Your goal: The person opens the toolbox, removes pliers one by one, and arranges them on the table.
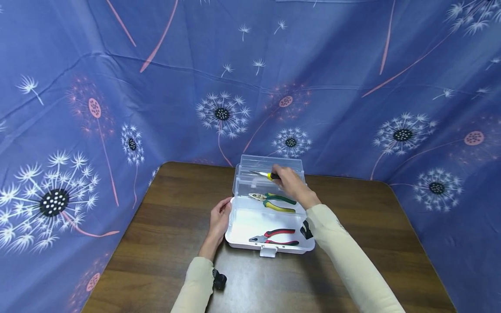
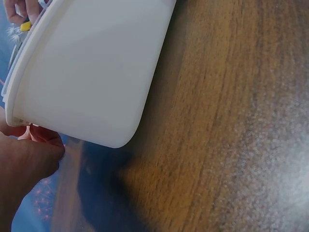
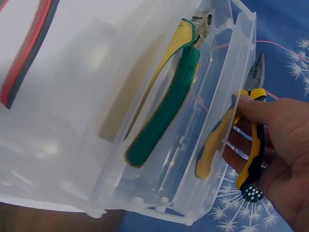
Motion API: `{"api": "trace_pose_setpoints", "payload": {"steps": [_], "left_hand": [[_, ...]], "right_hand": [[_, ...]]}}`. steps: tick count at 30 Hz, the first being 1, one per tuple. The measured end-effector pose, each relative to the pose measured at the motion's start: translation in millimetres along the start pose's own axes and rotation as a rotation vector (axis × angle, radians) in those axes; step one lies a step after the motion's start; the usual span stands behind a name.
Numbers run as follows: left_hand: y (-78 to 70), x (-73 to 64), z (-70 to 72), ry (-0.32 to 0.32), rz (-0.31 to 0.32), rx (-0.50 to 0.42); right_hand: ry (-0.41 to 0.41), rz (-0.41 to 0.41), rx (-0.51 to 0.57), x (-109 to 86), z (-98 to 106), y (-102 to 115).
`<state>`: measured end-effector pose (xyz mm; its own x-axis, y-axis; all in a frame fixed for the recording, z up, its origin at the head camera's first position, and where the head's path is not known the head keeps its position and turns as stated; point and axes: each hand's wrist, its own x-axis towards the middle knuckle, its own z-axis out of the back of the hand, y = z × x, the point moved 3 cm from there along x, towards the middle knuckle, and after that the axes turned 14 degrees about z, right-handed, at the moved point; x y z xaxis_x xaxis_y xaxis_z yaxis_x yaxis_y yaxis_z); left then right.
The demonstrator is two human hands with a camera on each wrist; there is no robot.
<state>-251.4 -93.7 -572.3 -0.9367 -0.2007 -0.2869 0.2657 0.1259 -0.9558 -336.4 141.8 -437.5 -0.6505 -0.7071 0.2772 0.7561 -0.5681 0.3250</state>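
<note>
My right hand (image 1: 288, 180) grips needle-nose pliers (image 3: 258, 92) with yellow-and-black handles, over the upper clear tray (image 1: 250, 161) of a white toolbox (image 1: 231, 243). In the right wrist view one handle shows through the tray's clear wall. Combination pliers with green-and-yellow handles (image 3: 166, 111) lie in the clear tray below. Red-and-black-handled pliers (image 1: 279, 237) lie in the white base. At the toolbox's left side, my left hand (image 1: 220, 219) holds the rim; in the left wrist view its fingers curl at the rim's underside.
The toolbox stands on a brown wooden table (image 1: 176, 217), its latch (image 1: 268, 251) facing me. Behind the table hangs a blue cloth (image 1: 176, 108) with dandelion prints. A small black camera (image 1: 220, 280) sits on my left wrist, another on my right (image 1: 306, 230).
</note>
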Motion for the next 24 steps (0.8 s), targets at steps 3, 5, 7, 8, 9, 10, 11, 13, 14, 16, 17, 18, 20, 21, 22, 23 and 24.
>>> {"api": "trace_pose_setpoints", "payload": {"steps": [3,5,7,8,9,10,11,13,14,16,17,18,20,21,22,23,24], "left_hand": [[-1.0,-0.3,0.3,0.004,-0.008,-0.008],[-1.1,-0.5,0.0,0.012,-0.008,-0.014],[-1.2,-0.9,-0.4,0.015,-0.004,-0.012],[-1.2,-1.0,-0.5,0.013,0.002,-0.009],[-1.2,-1.1,-0.5,0.008,0.008,0.0],[-1.1,-1.1,-0.6,0.006,0.013,0.001],[-1.1,-1.0,-0.5,0.004,0.014,0.005],[-1.1,-1.1,-0.4,0.001,0.013,0.007],[-1.1,-1.2,-0.3,0.001,0.01,0.004],[-1.1,-1.6,-0.1,0.003,0.003,-0.002],[-1.1,-1.8,0.0,0.004,0.0,-0.006],[-1.1,-1.8,0.1,0.005,0.003,-0.01],[-1.0,-2.0,0.2,0.009,-0.003,-0.009],[-1.3,-2.2,0.0,0.012,-0.007,-0.008],[-1.1,-1.8,0.0,0.015,-0.005,-0.006],[-1.2,-1.7,-0.1,0.016,-0.004,-0.008],[-5.7,-5.5,-0.2,0.022,-0.006,-0.006]], "right_hand": [[-0.057,0.004,0.036,-5.6,2,-2],[-0.099,-0.005,0.057,-9.6,4,-4],[-0.147,-0.025,0.077,-13.9,6,-7],[-0.173,-0.04,0.084,-15.8,8,-8],[-0.198,-0.053,0.091,-17.6,9,-9],[-0.224,-0.072,0.103,-19.1,12,-10],[-0.25,-0.095,0.122,-20.6,14,-11],[-0.302,-0.137,0.143,-23.7,19,-13],[-0.324,-0.158,0.157,-25.2,21,-14],[-0.362,-0.195,0.191,-28.9,26,-15],[-0.38,-0.212,0.205,-31.2,28,-16],[-0.396,-0.229,0.216,-33.5,30,-17],[-0.423,-0.266,0.24,-38.9,33,-20],[-0.438,-0.282,0.251,-41.6,35,-22],[-0.453,-0.3,0.258,-44.6,36,-24],[-0.468,-0.32,0.263,-47.6,37,-26],[-0.479,-0.338,0.271,-50.8,39,-27]]}}
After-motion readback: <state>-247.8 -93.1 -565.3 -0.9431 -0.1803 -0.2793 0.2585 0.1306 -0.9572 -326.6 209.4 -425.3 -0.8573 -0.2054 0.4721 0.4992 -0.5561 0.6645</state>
